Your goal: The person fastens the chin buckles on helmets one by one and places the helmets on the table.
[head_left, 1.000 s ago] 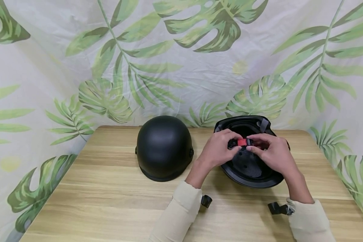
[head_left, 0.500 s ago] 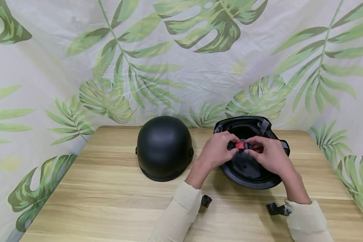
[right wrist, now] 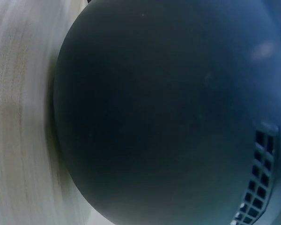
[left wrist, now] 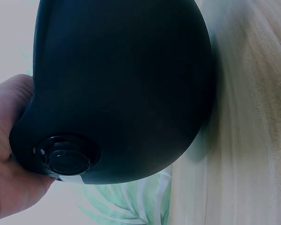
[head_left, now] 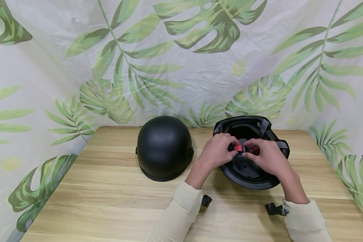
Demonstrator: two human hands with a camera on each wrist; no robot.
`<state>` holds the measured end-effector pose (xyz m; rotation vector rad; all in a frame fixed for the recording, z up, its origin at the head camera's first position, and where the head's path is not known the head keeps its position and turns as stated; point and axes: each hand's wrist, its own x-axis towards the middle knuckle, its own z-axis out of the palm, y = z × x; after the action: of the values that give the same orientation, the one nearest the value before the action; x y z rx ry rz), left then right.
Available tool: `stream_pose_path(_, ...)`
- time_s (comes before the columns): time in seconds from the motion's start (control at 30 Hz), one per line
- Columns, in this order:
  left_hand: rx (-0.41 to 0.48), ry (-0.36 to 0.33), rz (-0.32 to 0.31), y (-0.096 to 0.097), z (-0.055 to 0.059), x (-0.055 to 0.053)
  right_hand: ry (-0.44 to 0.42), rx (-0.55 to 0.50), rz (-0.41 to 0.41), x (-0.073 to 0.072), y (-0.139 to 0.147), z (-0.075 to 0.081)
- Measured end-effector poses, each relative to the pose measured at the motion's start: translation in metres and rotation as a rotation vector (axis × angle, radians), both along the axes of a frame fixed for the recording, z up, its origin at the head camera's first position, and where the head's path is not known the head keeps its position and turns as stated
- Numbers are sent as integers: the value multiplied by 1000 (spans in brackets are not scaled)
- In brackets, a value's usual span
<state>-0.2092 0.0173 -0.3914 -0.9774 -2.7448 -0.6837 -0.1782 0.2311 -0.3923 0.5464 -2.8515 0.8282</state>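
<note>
An upturned black helmet rests on the table with its padded inside facing up. Over its opening, a red and black buckle is held between both hands. My left hand pinches the buckle's left end between thumb and fingers. My right hand pinches the black part at the right end. In the left wrist view the helmet's shell covers most of the left hand. The right wrist view shows the shell and a grid vent; the right hand is hidden there.
A second black helmet stands dome up on the wooden table, left of the hands. A leaf-patterned cloth hangs behind and beside the table. Black wrist mounts stick out from the sleeves.
Both hands have shifted slightly toward the left and down with the buckle between them. The right hand has moved the most. The helmet on the left has stayed put.
</note>
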Motion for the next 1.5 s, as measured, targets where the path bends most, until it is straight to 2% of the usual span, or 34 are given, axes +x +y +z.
stream_pose_path(0.13,34,16,-42,-5,1,-2,2,8,12,1,-1,4)
stream_pose_path(0.27,144,1,-76,-12,2,-5,38,-12,13,3,0,11)
stream_pose_path(0.5,358,-43,-133,-25,5,-8,122,-39,-39,12,7,25)
stream_pose_path(0.67,454,-45,-129,-37,6,-9,165,-58,-85,21,22,33)
stream_pose_path(0.77,505,-56,-116,-44,7,-8,248,-61,-121,27,35,34)
stream_pose_path(0.9,532,-93,-81,-53,6,-7,395,-54,-147,35,51,28)
stream_pose_path(1.0,525,-146,-59,-59,4,-7,443,-29,-166,40,60,23)
stream_pose_path(1.1,508,-201,-39,-63,0,-6,403,-7,-188,46,67,19)
stream_pose_path(1.17,497,-243,-27,-65,-2,-5,343,3,-197,48,71,16)
stream_pose_path(1.3,477,-372,-18,-68,-8,-4,212,23,-214,47,73,11)
stream_pose_path(1.4,460,-457,-29,-69,-11,-3,158,-7,-210,43,72,6)
stream_pose_path(1.5,433,-494,-47,-71,-14,-3,128,-44,-204,40,71,3)
